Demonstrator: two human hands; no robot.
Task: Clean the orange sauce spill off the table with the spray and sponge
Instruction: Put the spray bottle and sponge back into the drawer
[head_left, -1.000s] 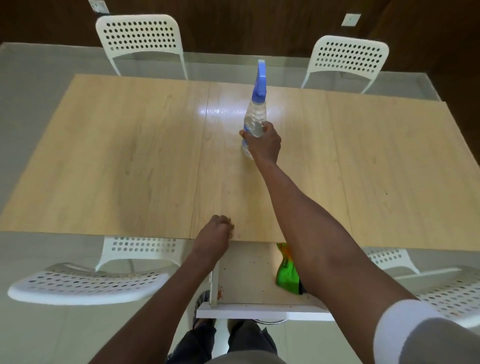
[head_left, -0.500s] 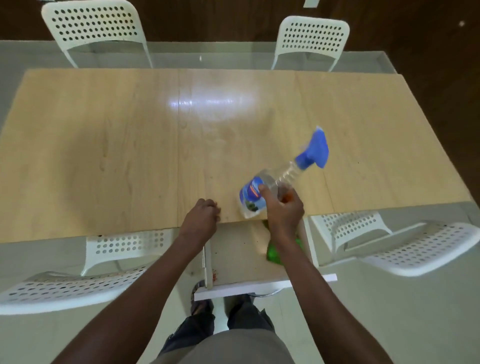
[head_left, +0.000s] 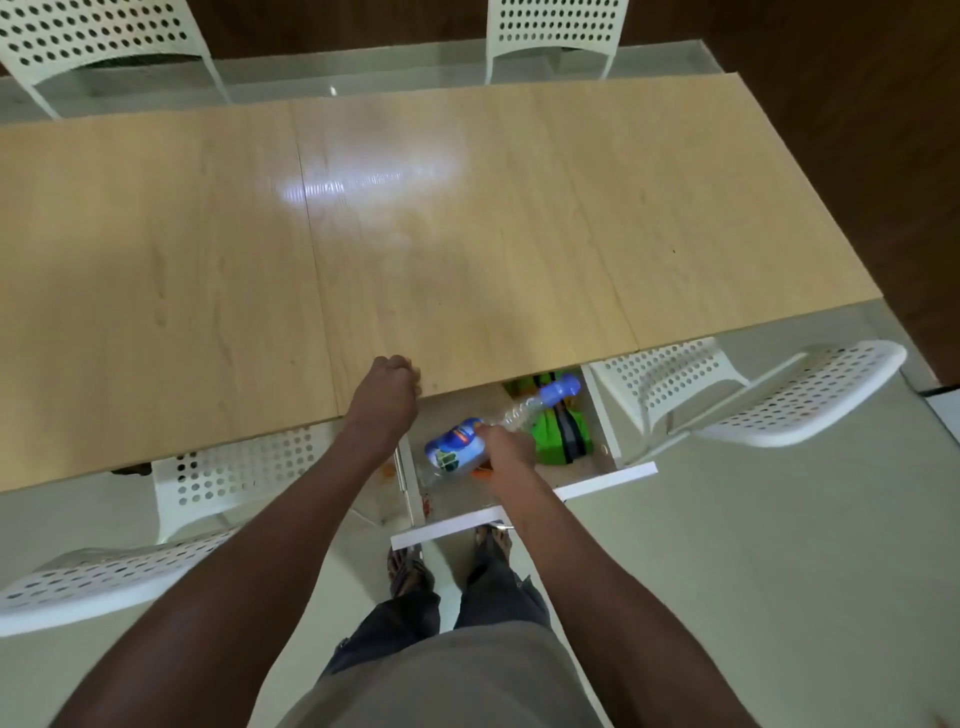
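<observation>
My right hand (head_left: 505, 448) grips a clear spray bottle (head_left: 457, 451) with a blue label and blue nozzle, holding it tilted inside the open white drawer (head_left: 524, 508) under the table's front edge. My left hand (head_left: 390, 385) is curled on the front edge of the light wooden table (head_left: 363, 234), beside the drawer. A green package (head_left: 563, 434) lies in the drawer behind the bottle. A small orange object peeks out under my right hand. No sponge shows, and no orange spill is visible on the tabletop.
White perforated chairs stand at the near left (head_left: 156, 525) and near right (head_left: 779, 395), and two more at the far side (head_left: 553, 31). My feet stand just below the drawer front.
My right hand lifted the spray bottle from the middle of the table, carried it back to the front edge and lowered it into the open drawer. My left hand stayed on the table edge.
</observation>
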